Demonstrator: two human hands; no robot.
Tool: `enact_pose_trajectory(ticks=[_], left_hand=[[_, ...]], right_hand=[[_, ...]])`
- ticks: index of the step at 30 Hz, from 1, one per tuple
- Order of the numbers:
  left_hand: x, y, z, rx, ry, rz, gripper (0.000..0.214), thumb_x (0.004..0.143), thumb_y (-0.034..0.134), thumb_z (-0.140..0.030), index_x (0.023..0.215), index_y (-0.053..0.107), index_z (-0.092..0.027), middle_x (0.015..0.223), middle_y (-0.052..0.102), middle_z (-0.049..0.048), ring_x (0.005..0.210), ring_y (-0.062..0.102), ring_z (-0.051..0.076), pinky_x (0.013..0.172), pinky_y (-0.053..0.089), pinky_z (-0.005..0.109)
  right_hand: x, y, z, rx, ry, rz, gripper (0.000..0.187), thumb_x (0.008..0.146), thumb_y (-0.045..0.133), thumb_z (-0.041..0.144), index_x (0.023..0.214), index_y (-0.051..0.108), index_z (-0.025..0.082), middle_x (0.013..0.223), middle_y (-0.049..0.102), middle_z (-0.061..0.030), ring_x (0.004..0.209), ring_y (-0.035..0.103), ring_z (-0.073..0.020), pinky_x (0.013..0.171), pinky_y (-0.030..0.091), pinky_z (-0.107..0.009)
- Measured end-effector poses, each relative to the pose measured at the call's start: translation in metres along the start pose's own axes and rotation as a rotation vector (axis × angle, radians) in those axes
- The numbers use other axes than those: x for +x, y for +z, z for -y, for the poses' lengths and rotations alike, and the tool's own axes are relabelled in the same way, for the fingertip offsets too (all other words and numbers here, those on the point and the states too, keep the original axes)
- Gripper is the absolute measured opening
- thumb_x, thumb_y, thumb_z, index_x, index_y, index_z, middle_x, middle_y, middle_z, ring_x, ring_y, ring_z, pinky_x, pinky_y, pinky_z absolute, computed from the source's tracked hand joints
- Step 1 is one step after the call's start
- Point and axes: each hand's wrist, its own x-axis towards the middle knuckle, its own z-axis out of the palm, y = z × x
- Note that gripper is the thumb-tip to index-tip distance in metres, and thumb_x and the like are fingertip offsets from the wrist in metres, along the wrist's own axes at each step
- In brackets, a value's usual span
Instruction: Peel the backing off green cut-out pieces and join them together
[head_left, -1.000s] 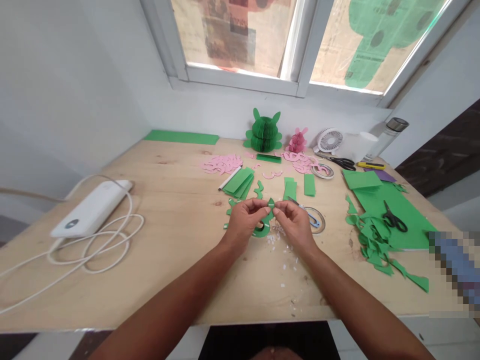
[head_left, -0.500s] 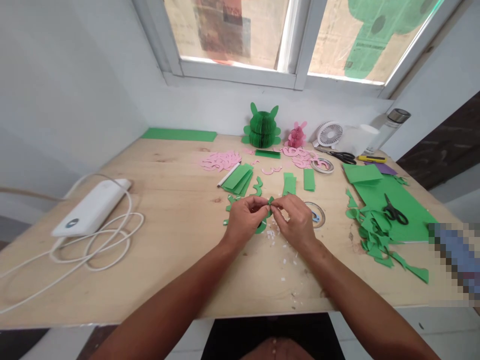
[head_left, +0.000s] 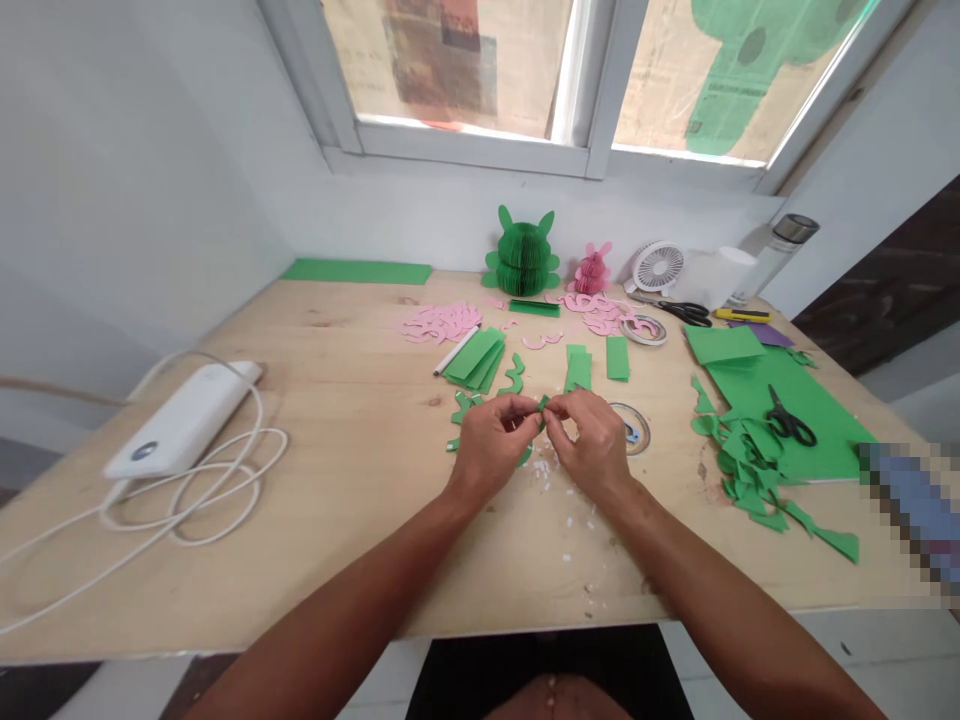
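My left hand [head_left: 489, 440] and my right hand [head_left: 589, 432] meet over the middle of the table, fingertips pinched on one small green paper piece [head_left: 542, 404]. Most of that piece is hidden by the fingers. Green paper cutouts [head_left: 460, 408] lie beside and partly under my left hand, and a wavy green cutout [head_left: 514, 374] rests just beyond it. To the right of my right hand is a roll of clear tape [head_left: 634, 430]. Tiny white scraps [head_left: 543, 470] are scattered on the wood below my hands.
Folded green strips [head_left: 480, 358], pink cutouts [head_left: 441, 322] and a green honeycomb paper figure [head_left: 523, 258] stand beyond. At right lie black scissors [head_left: 790, 418], green sheets [head_left: 832, 420] and green offcuts [head_left: 750, 462]. A white power bank [head_left: 184, 418] with a looped cable sits left.
The green piece between my fingertips has turned slightly, and my left hand has shifted a little to the right. Everything else on the table lies as before.
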Motion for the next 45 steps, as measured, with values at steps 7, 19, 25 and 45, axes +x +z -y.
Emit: enact_pose_trajectory(ticks=[7,19,25,45], left_hand=[[-0.0006,-0.0007,-0.0024,0.059,0.032,-0.014,0.013,0.066,0.059,-0.023,0.070,0.068,-0.015,0.062,0.065,-0.0001,0.052,0.052,0.010,0.048,0.041,0.020],[-0.0018,-0.0013,-0.0061,0.091,0.045,-0.011,0.012,0.066,0.058,-0.021,0.069,0.069,-0.017,0.063,0.066,0.0000,0.053,0.052,0.010,0.051,0.041,0.021],[-0.0001,-0.0009,-0.0034,0.000,-0.028,-0.004,0.009,0.064,0.062,-0.023,0.067,0.068,-0.016,0.060,0.064,-0.0006,0.051,0.051,0.010,0.046,0.039,0.020],[-0.0030,-0.0002,-0.0089,0.145,0.065,-0.036,0.010,0.067,0.058,-0.022,0.069,0.066,-0.017,0.062,0.065,-0.0006,0.051,0.049,0.010,0.051,0.041,0.021]], right_hand=[[0.0000,-0.0005,0.0001,0.012,0.008,-0.001,0.008,0.082,0.054,0.017,0.075,0.057,0.018,0.067,0.063,-0.0032,0.065,0.057,-0.0167,0.064,0.043,-0.029],[-0.0006,0.0009,0.0006,0.022,0.035,0.002,0.009,0.080,0.052,0.015,0.074,0.057,0.018,0.067,0.063,-0.0034,0.065,0.058,-0.0165,0.063,0.044,-0.029],[-0.0004,0.0010,0.0006,0.051,0.073,0.001,0.010,0.080,0.051,0.015,0.073,0.058,0.019,0.067,0.063,-0.0034,0.065,0.058,-0.0163,0.063,0.044,-0.029],[-0.0017,0.0004,0.0019,-0.021,0.034,0.023,0.006,0.079,0.053,0.016,0.075,0.056,0.020,0.069,0.061,-0.0035,0.068,0.055,-0.0182,0.065,0.041,-0.030]])
